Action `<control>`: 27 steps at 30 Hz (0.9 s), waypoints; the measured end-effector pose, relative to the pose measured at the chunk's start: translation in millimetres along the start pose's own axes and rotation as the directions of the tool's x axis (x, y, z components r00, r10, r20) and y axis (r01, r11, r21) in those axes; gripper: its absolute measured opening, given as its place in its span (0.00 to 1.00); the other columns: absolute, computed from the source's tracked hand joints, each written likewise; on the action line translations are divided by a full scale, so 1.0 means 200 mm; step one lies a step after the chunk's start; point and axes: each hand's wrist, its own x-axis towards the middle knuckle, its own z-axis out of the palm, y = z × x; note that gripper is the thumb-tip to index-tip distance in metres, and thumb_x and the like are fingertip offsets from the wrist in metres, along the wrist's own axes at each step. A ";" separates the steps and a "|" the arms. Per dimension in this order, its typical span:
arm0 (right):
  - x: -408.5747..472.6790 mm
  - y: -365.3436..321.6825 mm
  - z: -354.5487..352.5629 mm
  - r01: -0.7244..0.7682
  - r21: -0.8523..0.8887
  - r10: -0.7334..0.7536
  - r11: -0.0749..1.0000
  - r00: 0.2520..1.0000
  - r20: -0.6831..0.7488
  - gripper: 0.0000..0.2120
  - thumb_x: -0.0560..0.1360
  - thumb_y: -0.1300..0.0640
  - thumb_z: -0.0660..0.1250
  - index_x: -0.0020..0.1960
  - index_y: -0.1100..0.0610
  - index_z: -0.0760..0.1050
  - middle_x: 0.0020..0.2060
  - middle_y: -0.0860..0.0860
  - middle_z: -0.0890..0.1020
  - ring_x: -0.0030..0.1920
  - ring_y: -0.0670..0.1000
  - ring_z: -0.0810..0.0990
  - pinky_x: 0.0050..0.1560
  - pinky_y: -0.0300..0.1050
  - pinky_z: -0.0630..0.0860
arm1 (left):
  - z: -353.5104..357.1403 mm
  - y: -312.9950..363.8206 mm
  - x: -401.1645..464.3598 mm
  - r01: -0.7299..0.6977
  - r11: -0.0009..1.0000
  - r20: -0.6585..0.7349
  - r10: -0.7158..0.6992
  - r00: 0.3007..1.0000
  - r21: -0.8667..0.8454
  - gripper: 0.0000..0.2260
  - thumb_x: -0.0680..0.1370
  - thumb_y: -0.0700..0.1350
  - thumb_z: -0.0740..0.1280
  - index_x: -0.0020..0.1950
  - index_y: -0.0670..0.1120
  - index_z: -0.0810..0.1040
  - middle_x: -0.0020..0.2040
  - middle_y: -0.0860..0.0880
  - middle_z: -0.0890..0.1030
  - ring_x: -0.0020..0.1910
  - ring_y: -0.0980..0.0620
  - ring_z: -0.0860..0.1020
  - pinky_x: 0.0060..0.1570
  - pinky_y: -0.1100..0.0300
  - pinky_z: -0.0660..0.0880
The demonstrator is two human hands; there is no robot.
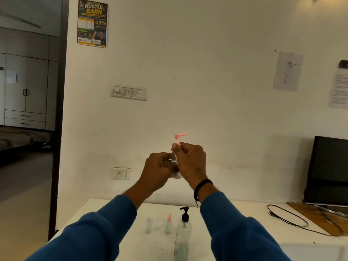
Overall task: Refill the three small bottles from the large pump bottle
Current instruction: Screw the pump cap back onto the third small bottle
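At mid-frame your left hand [157, 167] wraps around a small clear bottle [174, 161] raised before the wall, and your right hand [190, 162] pinches its neck just under the pink pump top [179, 136]. Lower down, on the white table [235, 219], stand two small bottles [148, 225], the right one pink-capped [169, 224], then the large pump bottle [183, 232] beside them.
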 end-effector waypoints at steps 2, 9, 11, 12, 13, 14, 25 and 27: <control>-0.01 0.01 0.02 0.013 0.004 -0.013 1.000 1.000 -0.006 0.14 0.80 0.54 0.69 0.41 0.61 0.83 0.31 0.54 0.82 0.31 0.45 0.75 0.33 0.34 0.72 | 0.00 -0.02 0.00 -0.016 0.998 -0.032 0.018 0.999 0.059 0.12 0.73 0.33 0.72 0.56 0.38 0.83 0.43 0.43 0.86 0.42 0.45 0.86 0.51 0.44 0.83; -0.02 0.05 0.07 -0.011 0.079 0.009 0.997 1.000 0.030 0.14 0.82 0.53 0.66 0.43 0.60 0.81 0.32 0.52 0.81 0.33 0.44 0.75 0.35 0.32 0.72 | -0.02 -0.04 0.02 -0.052 0.985 -0.072 0.065 0.995 0.165 0.13 0.75 0.36 0.73 0.59 0.39 0.83 0.49 0.43 0.86 0.47 0.45 0.85 0.54 0.47 0.82; -0.03 0.07 0.09 -0.013 0.076 0.011 0.997 1.000 0.023 0.13 0.82 0.51 0.66 0.43 0.56 0.82 0.34 0.47 0.81 0.37 0.43 0.78 0.40 0.33 0.74 | -0.03 -0.05 0.02 -0.048 0.984 -0.065 0.060 0.996 0.173 0.13 0.76 0.36 0.73 0.60 0.39 0.82 0.50 0.43 0.86 0.48 0.45 0.85 0.55 0.49 0.82; -0.03 0.08 0.11 -0.021 0.082 0.019 0.996 1.000 0.018 0.11 0.82 0.50 0.66 0.45 0.54 0.83 0.38 0.46 0.83 0.41 0.43 0.80 0.44 0.35 0.75 | -0.03 -0.05 0.02 -0.044 0.983 -0.057 0.055 0.997 0.176 0.13 0.76 0.36 0.72 0.60 0.39 0.82 0.50 0.43 0.86 0.49 0.46 0.85 0.55 0.51 0.82; -0.04 0.10 0.12 -0.032 0.091 0.031 0.995 0.999 0.016 0.10 0.81 0.49 0.66 0.48 0.52 0.83 0.43 0.46 0.84 0.45 0.45 0.81 0.48 0.37 0.76 | -0.04 -0.06 0.01 -0.041 0.983 -0.050 0.051 0.997 0.181 0.13 0.76 0.37 0.72 0.60 0.40 0.82 0.51 0.44 0.86 0.49 0.47 0.85 0.54 0.54 0.81; -0.04 0.11 0.12 -0.043 0.099 0.041 0.994 0.999 0.018 0.09 0.81 0.49 0.67 0.50 0.52 0.83 0.46 0.47 0.85 0.48 0.46 0.81 0.50 0.37 0.76 | -0.04 -0.07 0.01 -0.037 0.981 -0.046 0.047 0.998 0.191 0.13 0.76 0.38 0.72 0.60 0.41 0.83 0.51 0.45 0.86 0.49 0.48 0.84 0.53 0.57 0.81; -0.11 0.30 0.23 -0.081 0.072 0.072 0.994 0.990 0.118 0.11 0.79 0.45 0.69 0.57 0.50 0.83 0.51 0.45 0.84 0.45 0.39 0.81 0.41 0.24 0.72 | -0.06 -0.31 0.00 0.012 0.989 -0.080 0.000 0.997 0.147 0.11 0.76 0.38 0.72 0.58 0.45 0.84 0.48 0.51 0.85 0.45 0.57 0.83 0.39 0.73 0.76; -0.13 0.37 0.28 -0.105 0.067 0.096 0.992 0.987 0.131 0.11 0.79 0.45 0.70 0.56 0.50 0.83 0.51 0.46 0.84 0.46 0.40 0.81 0.41 0.26 0.72 | -0.06 -0.39 0.00 0.032 0.988 -0.086 -0.019 0.996 0.150 0.12 0.76 0.38 0.72 0.59 0.44 0.83 0.49 0.50 0.85 0.47 0.52 0.84 0.43 0.68 0.79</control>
